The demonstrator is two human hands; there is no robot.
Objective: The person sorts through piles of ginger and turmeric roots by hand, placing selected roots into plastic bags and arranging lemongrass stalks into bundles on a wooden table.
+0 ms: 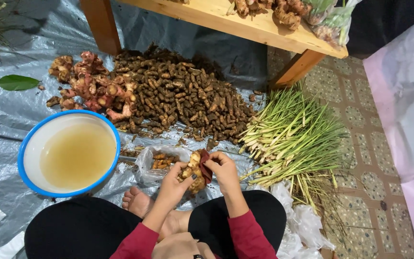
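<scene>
I sit cross-legged on a grey plastic sheet (5,120). My left hand (172,184) holds a knobbly yellow-brown ginger root (193,170) from below. My right hand (225,170) presses a small dark red cloth (205,165) against the top of the root. Just beyond my hands lies a clear plastic bag (161,160) with several small orange-brown roots inside. My bare foot (137,201) rests below the bag.
A blue-rimmed white basin (29,144) of cloudy yellowish water stands at the left. A big heap of small brown turmeric roots (188,96) and pinkish galangal (92,86) lie behind. Lemongrass stalks (293,139) lie at right. A wooden table (245,26) stands above them.
</scene>
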